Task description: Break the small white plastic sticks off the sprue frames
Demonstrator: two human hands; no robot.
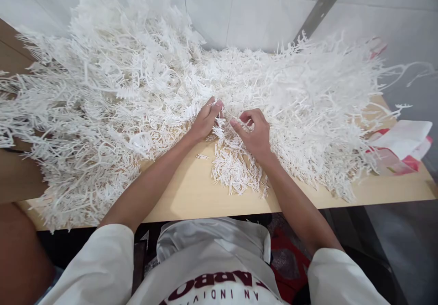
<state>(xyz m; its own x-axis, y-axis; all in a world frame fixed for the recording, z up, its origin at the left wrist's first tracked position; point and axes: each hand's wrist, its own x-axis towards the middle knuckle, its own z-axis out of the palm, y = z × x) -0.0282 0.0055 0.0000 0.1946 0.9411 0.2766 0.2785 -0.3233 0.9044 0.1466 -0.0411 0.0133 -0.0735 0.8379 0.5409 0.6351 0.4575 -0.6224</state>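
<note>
The left grip [207, 120] is closed, thumb and fingertips pinched on a white plastic sprig [222, 116] at the near edge of the big heap. The right grip [255, 134] sits just beside it, fingers curled tight with the forefinger stretched toward the left thumb; it touches the same sprig, though whether it truly clasps it cannot be told. The heap of white branched plastic pieces [137, 90] rises beyond both grips and spreads wide to either side. Just below the grips, nearer the person, lies a small loose pile of short white sticks [236, 173] on the pale wooden bench [191, 195]. Far to the right of the right grip rests a red-and-white bag [400, 147].
</note>
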